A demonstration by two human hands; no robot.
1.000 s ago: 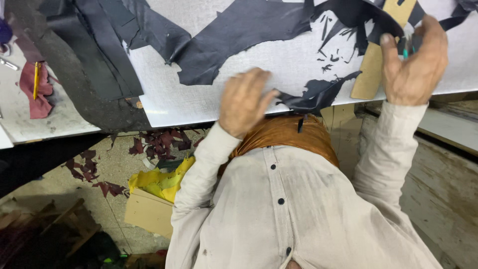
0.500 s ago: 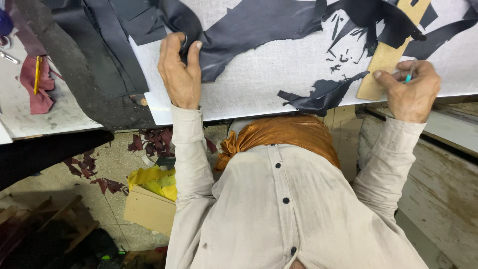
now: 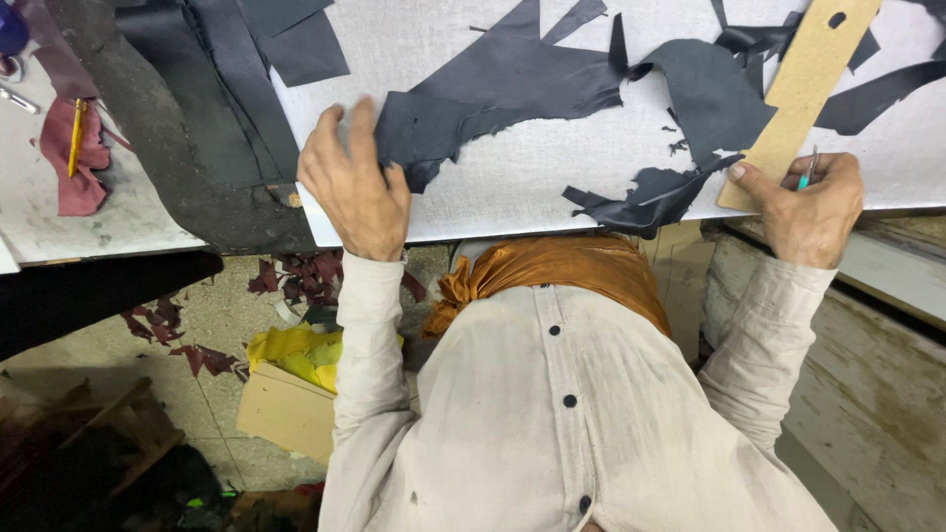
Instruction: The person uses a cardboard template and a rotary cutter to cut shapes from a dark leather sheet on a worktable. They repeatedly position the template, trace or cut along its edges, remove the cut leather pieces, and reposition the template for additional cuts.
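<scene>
Dark leather piece [image 3: 512,94]: lies flat on the white board [image 3: 512,197], long axis running left to right, its lower-left end under the fingers.
Left hand [image 3: 353,187]: palm down, fingers spread and pressing that end; nearer hand to the piece.
Right hand [image 3: 808,202]: closed around a thin teal pen [image 3: 806,169], thumb on the wooden ruler [image 3: 803,94].
Ruler axis: slanted up and right, well apart from the left hand.
Small scrap [image 3: 645,197]: between the hands, at the board's near edge.
</scene>
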